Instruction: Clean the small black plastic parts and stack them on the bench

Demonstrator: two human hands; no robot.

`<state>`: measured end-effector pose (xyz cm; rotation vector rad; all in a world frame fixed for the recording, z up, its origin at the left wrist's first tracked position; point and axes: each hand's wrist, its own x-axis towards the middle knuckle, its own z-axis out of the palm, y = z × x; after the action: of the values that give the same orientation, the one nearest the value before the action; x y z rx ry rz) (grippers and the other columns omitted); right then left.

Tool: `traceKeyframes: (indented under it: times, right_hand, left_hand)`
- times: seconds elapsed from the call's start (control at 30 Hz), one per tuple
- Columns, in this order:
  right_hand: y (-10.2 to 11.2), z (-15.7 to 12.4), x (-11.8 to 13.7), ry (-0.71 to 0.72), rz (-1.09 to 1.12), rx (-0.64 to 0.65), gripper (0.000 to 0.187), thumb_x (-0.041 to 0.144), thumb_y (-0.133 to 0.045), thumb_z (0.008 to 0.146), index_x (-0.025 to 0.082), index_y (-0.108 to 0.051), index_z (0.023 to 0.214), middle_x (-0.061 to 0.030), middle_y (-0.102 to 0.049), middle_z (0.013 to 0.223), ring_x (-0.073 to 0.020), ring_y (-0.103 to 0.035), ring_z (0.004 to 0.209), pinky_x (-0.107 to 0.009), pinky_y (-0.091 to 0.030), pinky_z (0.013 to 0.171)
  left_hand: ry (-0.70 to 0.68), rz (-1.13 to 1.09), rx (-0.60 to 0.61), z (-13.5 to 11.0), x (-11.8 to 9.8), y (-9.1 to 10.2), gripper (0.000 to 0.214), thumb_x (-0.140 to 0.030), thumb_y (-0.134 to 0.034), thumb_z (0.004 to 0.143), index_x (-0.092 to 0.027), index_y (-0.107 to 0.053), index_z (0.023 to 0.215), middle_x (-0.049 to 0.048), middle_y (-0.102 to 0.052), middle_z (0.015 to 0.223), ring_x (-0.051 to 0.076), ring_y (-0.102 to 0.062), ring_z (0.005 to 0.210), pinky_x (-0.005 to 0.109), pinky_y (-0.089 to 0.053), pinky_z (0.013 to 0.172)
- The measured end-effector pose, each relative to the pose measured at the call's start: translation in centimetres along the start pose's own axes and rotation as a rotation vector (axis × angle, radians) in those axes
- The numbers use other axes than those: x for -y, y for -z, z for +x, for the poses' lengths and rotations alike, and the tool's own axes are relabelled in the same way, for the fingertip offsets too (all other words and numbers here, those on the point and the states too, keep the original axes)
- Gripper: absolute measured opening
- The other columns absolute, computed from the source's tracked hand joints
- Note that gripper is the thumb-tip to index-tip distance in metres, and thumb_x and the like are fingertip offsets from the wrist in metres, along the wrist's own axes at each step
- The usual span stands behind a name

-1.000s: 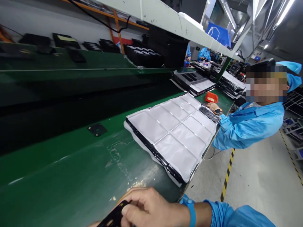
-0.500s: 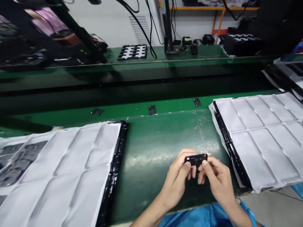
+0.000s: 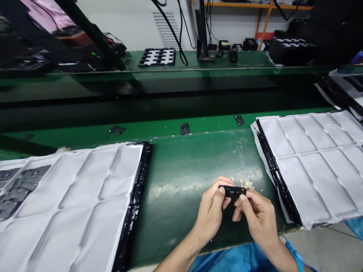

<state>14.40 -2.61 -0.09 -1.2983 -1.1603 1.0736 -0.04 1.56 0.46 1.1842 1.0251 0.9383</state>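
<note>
A small flat black part (image 3: pixel 233 191), with a yellow square near its right end, is held up over the front of the green table. My left hand (image 3: pixel 213 206) pinches its left end between thumb and fingers. At the other end, my right hand (image 3: pixel 256 211) grips it the same way, thumb on the near face. Just beyond the fingers lies a little heap of pale crumbs (image 3: pixel 248 184) on the tabletop. What kind of part it is I cannot make out.
Stacked trays under white sheet flank my hands: a left stack (image 3: pixel 93 189) and a right stack (image 3: pixel 317 162). Similar black plates (image 3: pixel 185 129) lie spaced along the green strip ahead. Farther back stand a white-and-black tray (image 3: pixel 158 56) and a dark post (image 3: pixel 202 34) with cables.
The black part has tilted slightly in my hands, and its left end is now more covered by my left thumb. Both hands keep their grip. The view has shifted a little.
</note>
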Motion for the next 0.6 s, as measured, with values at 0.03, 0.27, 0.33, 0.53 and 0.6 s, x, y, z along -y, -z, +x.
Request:
traceKeyframes:
  times: [0.03, 0.27, 0.33, 0.53, 0.6]
  right_hand:
    - [0.0, 0.0, 0.0, -0.007, 0.002, -0.007, 0.036, 0.041, -0.06, 0.107, 0.019, -0.069, 0.079, -0.001, -0.069, 0.059, -0.0157, -0.07, 0.046, -0.023, -0.059, 0.049]
    - [0.2, -0.1, -0.6, -0.075, 0.033, -0.034, 0.039, 0.046, -0.061, 0.106, 0.018, -0.069, 0.079, -0.0029, -0.072, 0.058, -0.0168, -0.072, 0.046, -0.024, -0.06, 0.05]
    - [0.3, -0.1, -0.7, -0.097, 0.05, -0.035, 0.04, 0.047, -0.062, 0.105, 0.018, -0.069, 0.079, -0.0034, -0.073, 0.057, -0.0172, -0.072, 0.046, -0.024, -0.06, 0.05]
    - [0.9, 0.0, -0.4, -0.177, 0.124, -0.048, 0.041, 0.051, -0.067, 0.102, 0.018, -0.07, 0.078, -0.0048, -0.075, 0.055, -0.0183, -0.072, 0.045, -0.025, -0.061, 0.05]
    - [1.2, 0.0, -0.3, -0.188, 0.141, -0.081, 0.041, 0.051, -0.068, 0.101, 0.018, -0.07, 0.077, -0.005, -0.075, 0.055, -0.0183, -0.073, 0.045, -0.024, -0.06, 0.049]
  left_hand:
    - [-0.003, 0.017, -0.01, 0.0, 0.1, -0.1, 0.041, -0.05, -0.04, 0.107, -0.018, -0.064, 0.096, 0.003, -0.059, 0.089, 0.013, -0.043, 0.06, 0.028, -0.04, 0.057]
    - [-0.017, 0.089, -0.009, 0.0, 0.8, -0.4, 0.034, -0.039, -0.038, 0.107, -0.019, -0.063, 0.098, 0.006, -0.063, 0.1, 0.016, -0.054, 0.073, 0.026, -0.045, 0.062]
    - [-0.023, 0.085, 0.013, 0.0, 0.6, -0.4, 0.029, -0.032, -0.038, 0.106, -0.019, -0.063, 0.099, 0.0053, -0.062, 0.099, 0.016, -0.053, 0.072, 0.026, -0.045, 0.064]
    - [-0.03, 0.213, 0.207, 0.2, 0.5, 1.0, 0.024, -0.018, -0.039, 0.098, -0.019, -0.063, 0.105, -0.0009, -0.056, 0.08, 0.016, -0.052, 0.068, 0.027, -0.045, 0.067]
    - [-0.02, 0.382, 0.231, 0.3, 0.8, 1.9, 0.025, -0.018, -0.038, 0.101, -0.02, -0.063, 0.098, -0.0009, -0.058, 0.076, 0.017, -0.055, 0.068, 0.028, -0.045, 0.068]
